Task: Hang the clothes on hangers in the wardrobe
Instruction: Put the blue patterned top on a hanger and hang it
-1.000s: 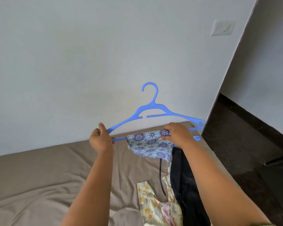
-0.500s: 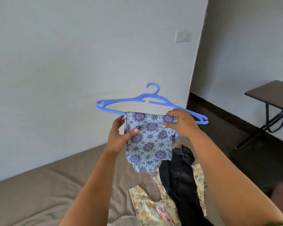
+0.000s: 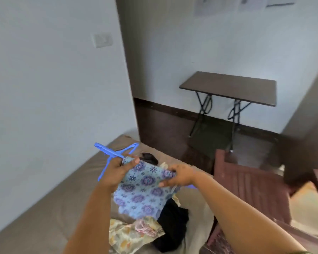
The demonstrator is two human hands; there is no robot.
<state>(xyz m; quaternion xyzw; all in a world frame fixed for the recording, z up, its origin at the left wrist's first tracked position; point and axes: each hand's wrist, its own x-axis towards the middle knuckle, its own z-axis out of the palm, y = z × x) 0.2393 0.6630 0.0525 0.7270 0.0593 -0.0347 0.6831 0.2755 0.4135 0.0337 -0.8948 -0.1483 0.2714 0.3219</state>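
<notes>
A blue plastic hanger (image 3: 109,154) is held over the bed, tipped away from me, with a light blue cloth with purple floral rounds (image 3: 141,191) draped over its bar. My left hand (image 3: 117,171) grips the hanger and the cloth's left top edge, thumb on the fabric. At the cloth's right top edge my right hand (image 3: 180,176) pinches the fabric against the bar. Only a short blue tip of the hanger shows past my right wrist. The wardrobe is not in view.
On the brown bed sheet (image 3: 44,208) below my hands lie a black garment (image 3: 173,226) and a yellow floral cloth (image 3: 128,235). A reddish wooden bed frame (image 3: 250,186) runs to the right. A dark folding table (image 3: 229,88) stands by the far wall.
The view has swung right and down. The hanger has dropped lower and tipped flat, its hook end now pointing away to the left. My left hand now grips the hanger's left arm with the cloth.
</notes>
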